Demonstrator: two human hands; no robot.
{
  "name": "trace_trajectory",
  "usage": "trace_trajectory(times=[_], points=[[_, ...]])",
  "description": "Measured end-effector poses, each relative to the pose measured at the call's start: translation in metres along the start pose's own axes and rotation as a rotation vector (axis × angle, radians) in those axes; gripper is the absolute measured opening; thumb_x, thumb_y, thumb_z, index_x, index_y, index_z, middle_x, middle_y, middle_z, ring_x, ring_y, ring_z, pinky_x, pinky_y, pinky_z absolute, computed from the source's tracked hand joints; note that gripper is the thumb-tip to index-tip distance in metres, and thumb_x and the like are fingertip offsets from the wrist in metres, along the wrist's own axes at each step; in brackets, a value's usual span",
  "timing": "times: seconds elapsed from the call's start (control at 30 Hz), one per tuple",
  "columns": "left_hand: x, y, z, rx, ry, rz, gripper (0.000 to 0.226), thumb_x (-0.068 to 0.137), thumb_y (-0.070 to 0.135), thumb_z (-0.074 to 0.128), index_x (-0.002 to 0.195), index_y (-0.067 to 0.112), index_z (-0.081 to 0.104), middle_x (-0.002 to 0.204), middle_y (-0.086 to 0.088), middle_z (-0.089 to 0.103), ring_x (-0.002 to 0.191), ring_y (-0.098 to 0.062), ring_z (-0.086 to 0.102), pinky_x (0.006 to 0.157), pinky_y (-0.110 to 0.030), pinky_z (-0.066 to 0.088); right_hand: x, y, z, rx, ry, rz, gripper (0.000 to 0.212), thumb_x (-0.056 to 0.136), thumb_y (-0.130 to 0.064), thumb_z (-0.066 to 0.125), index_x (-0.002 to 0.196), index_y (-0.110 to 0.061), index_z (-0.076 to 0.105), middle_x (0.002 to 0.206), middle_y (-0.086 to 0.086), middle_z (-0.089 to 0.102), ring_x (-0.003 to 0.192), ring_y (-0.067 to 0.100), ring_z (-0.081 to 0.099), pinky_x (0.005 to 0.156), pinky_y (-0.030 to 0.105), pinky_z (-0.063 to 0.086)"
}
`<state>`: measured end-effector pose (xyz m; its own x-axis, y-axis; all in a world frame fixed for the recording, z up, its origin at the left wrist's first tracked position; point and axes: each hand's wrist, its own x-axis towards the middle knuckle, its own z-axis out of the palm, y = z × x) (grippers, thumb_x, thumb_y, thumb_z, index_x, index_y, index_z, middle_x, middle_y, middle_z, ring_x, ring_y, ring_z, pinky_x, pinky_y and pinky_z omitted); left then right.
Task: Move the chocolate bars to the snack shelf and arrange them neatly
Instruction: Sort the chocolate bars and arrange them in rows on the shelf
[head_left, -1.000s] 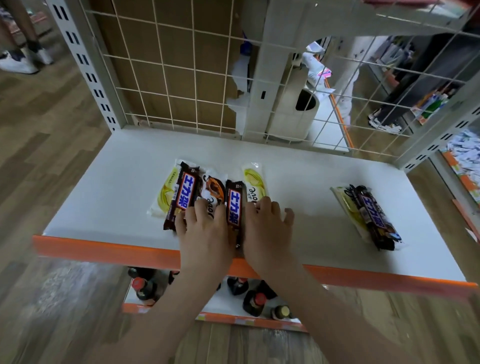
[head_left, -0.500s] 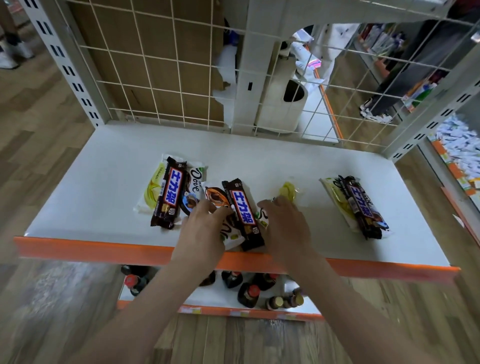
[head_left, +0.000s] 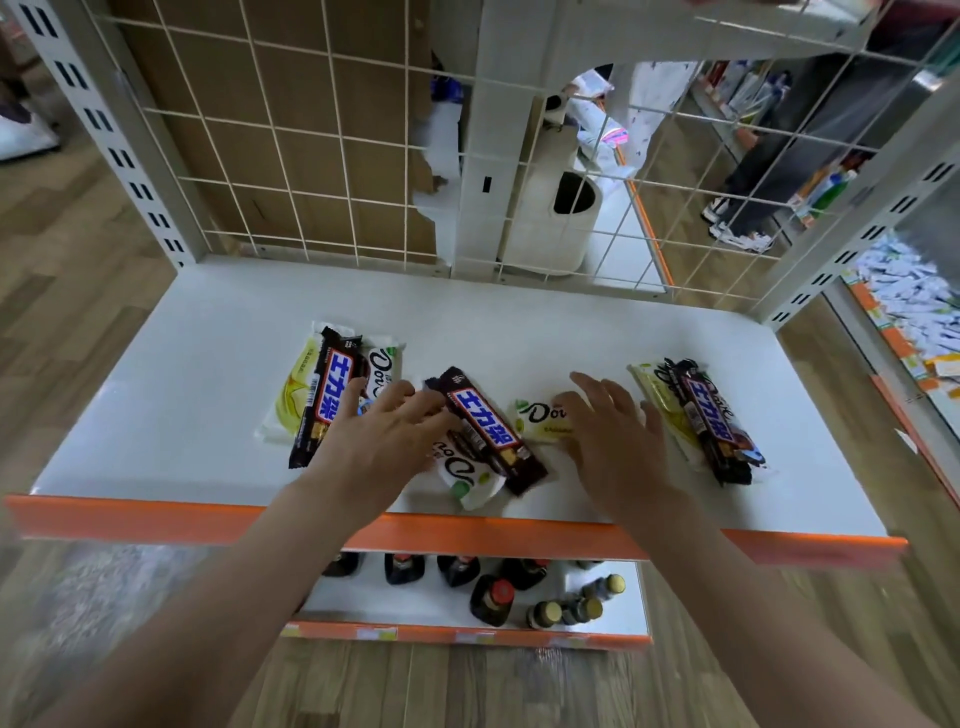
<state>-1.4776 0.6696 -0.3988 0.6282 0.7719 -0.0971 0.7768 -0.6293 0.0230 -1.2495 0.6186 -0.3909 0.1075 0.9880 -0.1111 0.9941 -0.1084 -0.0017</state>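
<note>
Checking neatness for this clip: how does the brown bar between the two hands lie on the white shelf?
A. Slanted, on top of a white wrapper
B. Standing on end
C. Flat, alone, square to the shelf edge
A: the brown bar lies askew across a white wrapper.

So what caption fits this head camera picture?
Both hands, left and right, spread open over chocolate bars on a white shelf.

Left hand (head_left: 384, 434): palm down, fingers spread and loosely extended forward, forearm bare.
Right hand (head_left: 610, 434): palm down, fingers straight, apart from the left hand, forearm bare.
</note>
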Motion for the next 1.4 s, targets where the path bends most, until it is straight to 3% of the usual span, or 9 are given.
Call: trace_trajectory(times=[0.1, 0.23, 0.43, 0.6, 0.8, 1.07, 1.2, 1.27, 1.4], points=[[0.002, 0.007, 0.002, 0.009, -0.006, -0.007, 0.051, 0.094, 0.046, 0.038, 0.14, 0.034, 0.02, 0.146, 0.016, 0.025, 0.138, -0.012, 0.017, 0.112, -0.054, 0.009, -0.004, -0.002, 0.003, -0.004, 0.032, 0.047, 0.04, 0.097, -0.027, 0.044, 0.135, -0.026, 0.033, 0.147, -0.003, 0.029, 0.137, 0.019, 0.024, 0.109, 0.049, 0.02], [0.002, 0.017, 0.004, 0.025, 0.047, -0.029, 0.05, 0.092, 0.052, 0.035, 0.136, 0.03, 0.028, 0.139, 0.012, 0.035, 0.134, -0.015, 0.025, 0.112, -0.052, 0.009, -0.005, -0.008, 0.001, 0.005, 0.067, 0.058, 0.035, 0.097, -0.023, 0.045, 0.13, -0.025, 0.034, 0.127, -0.002, 0.048, 0.122, 0.02, 0.042, 0.106, 0.048, 0.026], [-0.003, 0.03, 0.007, 0.021, 0.087, -0.138, 0.054, 0.087, 0.064, 0.033, 0.127, 0.028, 0.039, 0.126, 0.009, 0.042, 0.125, -0.015, 0.033, 0.109, -0.047, 0.011, -0.006, -0.015, -0.006, 0.047, 0.115, 0.021, 0.037, 0.096, -0.032, 0.044, 0.132, -0.027, 0.035, 0.129, -0.002, 0.046, 0.121, 0.021, 0.042, 0.106, 0.049, 0.025], [-0.007, 0.019, 0.003, -0.056, 0.062, -0.152, 0.049, 0.084, 0.06, 0.043, 0.127, 0.035, 0.045, 0.126, 0.014, 0.044, 0.126, -0.012, 0.031, 0.108, -0.045, 0.013, -0.009, -0.02, -0.003, 0.027, 0.058, -0.061, 0.039, 0.096, -0.034, 0.045, 0.133, -0.029, 0.035, 0.131, -0.005, 0.043, 0.121, 0.018, 0.043, 0.106, 0.048, 0.024], [-0.012, 0.013, 0.001, -0.078, 0.074, -0.103, 0.046, 0.086, 0.056, 0.046, 0.128, 0.037, 0.047, 0.121, 0.014, 0.049, 0.123, -0.012, 0.034, 0.102, -0.037, 0.02, -0.013, -0.009, 0.001, 0.053, -0.017, -0.085, 0.059, 0.09, -0.042, 0.054, 0.141, -0.029, 0.027, 0.136, -0.009, 0.037, 0.123, 0.014, 0.041, 0.108, 0.041, 0.027], [-0.021, 0.016, 0.002, -0.107, 0.127, -0.239, 0.045, 0.081, 0.057, 0.052, 0.118, 0.03, 0.053, 0.117, 0.01, 0.053, 0.115, -0.016, 0.041, 0.09, -0.033, 0.03, -0.016, -0.008, -0.005, 0.03, 0.032, -0.071, 0.049, 0.089, -0.043, 0.055, 0.132, -0.029, 0.036, 0.126, -0.007, 0.044, 0.116, 0.015, 0.045, 0.098, 0.036, 0.031], [-0.023, 0.022, 0.005, -0.078, 0.131, -0.34, 0.048, 0.084, 0.06, 0.045, 0.114, 0.023, 0.05, 0.115, 0.005, 0.054, 0.11, -0.018, 0.049, 0.086, -0.032, 0.034, -0.022, -0.006, -0.004, 0.031, 0.062, -0.054, 0.049, 0.088, -0.044, 0.055, 0.131, -0.029, 0.037, 0.124, -0.008, 0.044, 0.115, 0.014, 0.045, 0.094, 0.035, 0.033], [-0.023, 0.025, 0.003, -0.178, 0.173, -0.446, 0.051, 0.087, 0.057, 0.045, 0.119, 0.019, 0.045, 0.113, -0.001, 0.056, 0.103, -0.024, 0.056, 0.083, -0.036, 0.041, -0.024, -0.005, -0.003, 0.037, 0.063, -0.045, 0.049, 0.088, -0.044, 0.056, 0.131, -0.029, 0.036, 0.124, -0.007, 0.044, 0.115, 0.015, 0.045, 0.093, 0.035, 0.033], [-0.017, 0.037, -0.003, -0.4, 0.178, -0.529, 0.05, 0.09, 0.045, 0.051, 0.128, 0.018, 0.034, 0.111, -0.013, 0.049, 0.083, -0.036, 0.061, 0.063, -0.038, 0.047, -0.027, -0.006, 0.0, 0.04, 0.063, -0.023, 0.048, 0.089, -0.044, 0.054, 0.131, -0.028, 0.036, 0.123, -0.006, 0.045, 0.115, 0.016, 0.045, 0.094, 0.035, 0.033]])
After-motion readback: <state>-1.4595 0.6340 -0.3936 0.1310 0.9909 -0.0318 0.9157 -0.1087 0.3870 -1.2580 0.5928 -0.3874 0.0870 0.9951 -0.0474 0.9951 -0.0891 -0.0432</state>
